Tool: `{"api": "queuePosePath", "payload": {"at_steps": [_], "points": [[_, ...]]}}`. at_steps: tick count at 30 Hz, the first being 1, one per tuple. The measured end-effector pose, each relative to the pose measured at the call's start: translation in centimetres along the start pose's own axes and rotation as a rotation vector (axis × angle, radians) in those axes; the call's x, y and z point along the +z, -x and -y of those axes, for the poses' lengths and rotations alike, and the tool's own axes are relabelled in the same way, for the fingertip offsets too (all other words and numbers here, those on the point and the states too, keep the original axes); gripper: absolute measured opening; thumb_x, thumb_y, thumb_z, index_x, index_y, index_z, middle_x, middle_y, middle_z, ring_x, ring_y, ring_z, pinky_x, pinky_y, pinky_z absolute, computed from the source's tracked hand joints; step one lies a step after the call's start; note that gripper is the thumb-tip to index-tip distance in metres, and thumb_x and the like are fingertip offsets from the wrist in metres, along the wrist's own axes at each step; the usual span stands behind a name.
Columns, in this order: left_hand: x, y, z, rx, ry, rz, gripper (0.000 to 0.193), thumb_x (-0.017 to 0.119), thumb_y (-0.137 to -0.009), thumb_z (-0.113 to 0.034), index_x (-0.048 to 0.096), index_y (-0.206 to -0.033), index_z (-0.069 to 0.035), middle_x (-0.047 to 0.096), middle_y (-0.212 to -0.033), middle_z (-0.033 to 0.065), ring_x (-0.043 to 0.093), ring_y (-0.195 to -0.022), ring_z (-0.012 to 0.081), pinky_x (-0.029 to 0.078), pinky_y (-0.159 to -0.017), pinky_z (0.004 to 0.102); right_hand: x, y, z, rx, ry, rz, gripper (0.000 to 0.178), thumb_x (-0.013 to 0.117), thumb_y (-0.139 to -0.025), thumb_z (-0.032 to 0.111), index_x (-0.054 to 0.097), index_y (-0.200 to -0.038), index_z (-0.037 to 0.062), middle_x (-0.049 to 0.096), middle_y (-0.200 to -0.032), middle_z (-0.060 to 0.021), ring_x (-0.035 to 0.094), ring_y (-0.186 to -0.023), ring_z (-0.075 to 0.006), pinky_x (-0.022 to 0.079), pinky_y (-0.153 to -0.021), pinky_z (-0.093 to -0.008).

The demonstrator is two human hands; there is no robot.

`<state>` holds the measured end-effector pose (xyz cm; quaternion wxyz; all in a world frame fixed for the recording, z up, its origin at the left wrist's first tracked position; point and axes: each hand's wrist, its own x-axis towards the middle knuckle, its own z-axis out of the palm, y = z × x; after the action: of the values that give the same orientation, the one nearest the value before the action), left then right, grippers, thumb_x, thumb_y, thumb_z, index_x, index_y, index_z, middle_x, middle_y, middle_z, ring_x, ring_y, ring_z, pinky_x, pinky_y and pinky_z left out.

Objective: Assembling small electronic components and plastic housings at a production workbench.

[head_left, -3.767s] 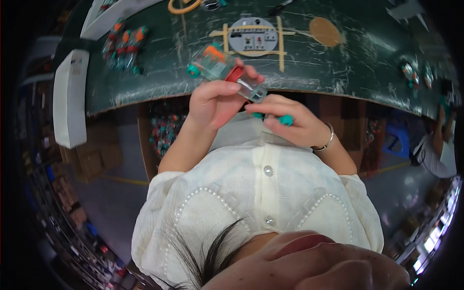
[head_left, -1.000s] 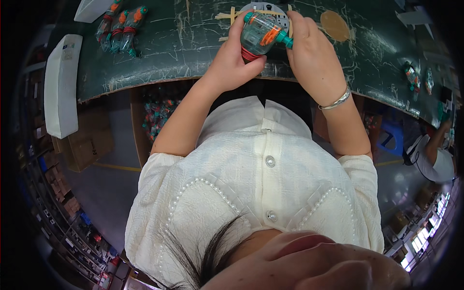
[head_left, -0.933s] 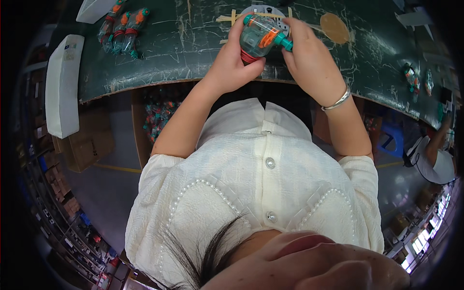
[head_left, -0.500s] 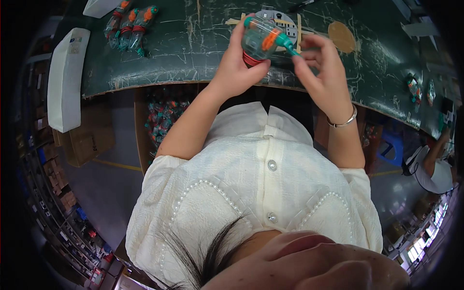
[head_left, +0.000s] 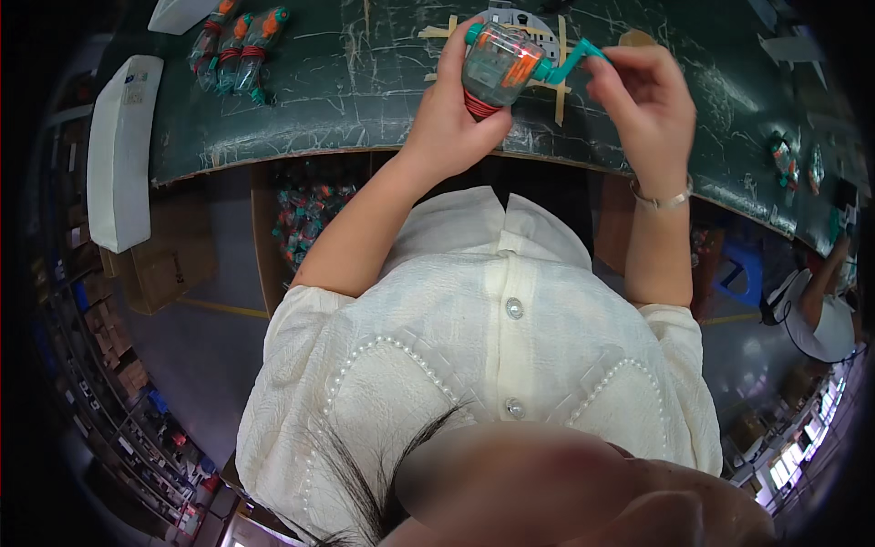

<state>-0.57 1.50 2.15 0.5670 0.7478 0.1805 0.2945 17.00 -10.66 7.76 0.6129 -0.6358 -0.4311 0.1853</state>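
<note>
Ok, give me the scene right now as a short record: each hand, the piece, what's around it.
Left hand: wrapped around the clear device
Right hand: fingers at the outer end of the green crank
Crank position: right side of the device
Red coils: device's near end
Behind device: grey disc, partly hidden
Worktop: dark green, scratched
Worktop left: three similar bundles

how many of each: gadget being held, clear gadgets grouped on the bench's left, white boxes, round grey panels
Held clear gadget: 1
Grouped clear gadgets: 3
White boxes: 2
Round grey panel, partly covered: 1
Total: 7
</note>
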Motion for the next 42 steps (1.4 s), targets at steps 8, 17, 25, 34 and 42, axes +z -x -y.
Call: {"api": "queuePosePath", "payload": {"at_steps": [8, 17, 25, 34, 42], "points": [[0.4, 0.0, 0.7, 0.050, 0.008, -0.067, 0.088, 0.066, -0.081, 0.002, 0.020, -0.155, -0.005, 0.051, -0.135, 0.0142, 0.054, -0.123, 0.0203, 0.042, -0.105, 0.0341, 0.0, 1.6, 2.3, 0.053, -0.091, 0.181, 0.014, 0.074, -0.087, 0.006, 0.064, -0.096, 0.0004, 0.070, -0.087, -0.0031, 0.066, -0.077, -0.0078, 0.053, -0.069, -0.0217], [0.4, -0.1, 0.7, 0.084, 0.043, -0.056, 0.089, 0.067, -0.080, 0.004, 0.019, -0.154, -0.005, 0.047, -0.140, 0.0156, 0.052, -0.126, 0.0216, 0.042, -0.106, 0.0354, 0.8, 2.3, 1.6, -0.021, -0.009, 0.373, 0.018, 0.077, -0.083, 0.008, 0.065, -0.095, 0.0012, 0.066, -0.083, -0.0018, 0.063, -0.075, -0.0081, 0.052, -0.070, -0.0233], [0.1, -0.3, 1.9, 0.048, 0.126, -0.101, 0.094, 0.067, -0.080, 0.000, 0.012, -0.156, -0.008, 0.057, -0.128, 0.0157, 0.062, -0.113, 0.0220, 0.051, -0.095, 0.0341, 1.6, 0.5, -3.0, -0.020, 0.276, 0.074, 0.024, 0.075, -0.087, 0.014, 0.065, -0.104, 0.0012, 0.071, -0.094, -0.0058, 0.067, -0.087, -0.0126, 0.053, -0.078, -0.0277], [-0.6, 0.0, 2.3, -0.060, 0.275, -0.089, 0.098, 0.072, -0.082, -0.001, 0.008, -0.156, -0.002, 0.053, -0.133, 0.0144, 0.057, -0.120, 0.0196, 0.047, -0.101, 0.0334, 3.3, 2.3, -5.2, -0.304, 0.648, 0.190, 0.063, 0.074, -0.080, 0.018, 0.050, -0.137, 0.0054, 0.061, -0.129, -0.0160, 0.057, -0.124, -0.0344, 0.040, -0.108, -0.0493], [-0.9, -0.8, 2.1, -0.027, 0.507, -0.082, 0.091, 0.071, -0.087, 0.002, 0.010, -0.154, 0.000, 0.063, -0.120, 0.0162, 0.066, -0.108, 0.0212, 0.055, -0.095, 0.0358, 3.9, 2.7, -5.9, -0.325, 0.694, 0.118, 0.058, 0.071, -0.081, 0.015, 0.052, -0.135, 0.0064, 0.062, -0.130, -0.0145, 0.055, -0.128, -0.0321, 0.039, -0.109, -0.0504]]}}
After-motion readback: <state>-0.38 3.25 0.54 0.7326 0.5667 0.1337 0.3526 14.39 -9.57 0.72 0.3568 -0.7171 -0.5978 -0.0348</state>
